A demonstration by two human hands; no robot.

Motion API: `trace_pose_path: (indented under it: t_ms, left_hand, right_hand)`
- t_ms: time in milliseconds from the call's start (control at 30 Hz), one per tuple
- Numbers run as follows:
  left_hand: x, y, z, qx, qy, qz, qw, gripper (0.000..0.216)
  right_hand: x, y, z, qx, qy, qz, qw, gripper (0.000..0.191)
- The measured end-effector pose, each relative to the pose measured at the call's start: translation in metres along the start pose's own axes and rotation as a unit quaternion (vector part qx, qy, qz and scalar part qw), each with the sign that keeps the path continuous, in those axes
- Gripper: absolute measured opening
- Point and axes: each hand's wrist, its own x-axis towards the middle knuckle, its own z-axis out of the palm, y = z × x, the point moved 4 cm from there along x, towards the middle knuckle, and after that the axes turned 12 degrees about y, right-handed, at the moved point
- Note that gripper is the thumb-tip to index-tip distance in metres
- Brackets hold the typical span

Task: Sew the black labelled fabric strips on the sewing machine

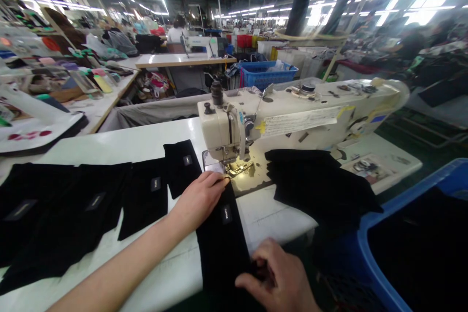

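Black fabric strip (224,234) | left hand (199,198) flat on top | right hand (280,280) grips near end

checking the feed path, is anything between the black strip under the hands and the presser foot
Nothing visible. The black strip runs straight to the presser foot, the left hand flat on its far end, the right hand at the near end. The black pile lies off right.

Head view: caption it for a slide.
Two hands feed a black fabric strip under a sewing machine.
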Motion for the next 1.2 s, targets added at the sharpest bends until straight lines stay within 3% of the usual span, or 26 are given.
trace_pose_path:
  t_ms: [100, 200, 500, 1200]
  left_hand:
    - [0.001, -0.005, -0.001, -0.006, 0.01, -0.002, 1.0, 0.028]
    - [0.003, -0.008, -0.002, -0.022, 0.008, -0.011, 1.0, 0.028]
    - [0.008, -0.019, 0.001, 0.0, -0.021, -0.005, 1.0, 0.031]
    - [0.009, -0.022, 0.001, -0.026, -0.005, -0.024, 0.999, 0.031]
  right_hand:
    - [0.01, -0.011, -0.014, -0.042, 0.023, -0.212, 0.976, 0.028]
    - [0.021, -0.017, -0.018, -0.062, -0.008, -0.269, 0.961, 0.028]
    - [0.037, -0.02, -0.016, -0.069, -0.041, -0.248, 0.965, 0.027]
    - [0.04, -0.021, -0.014, -0.081, -0.069, -0.206, 0.973, 0.03]
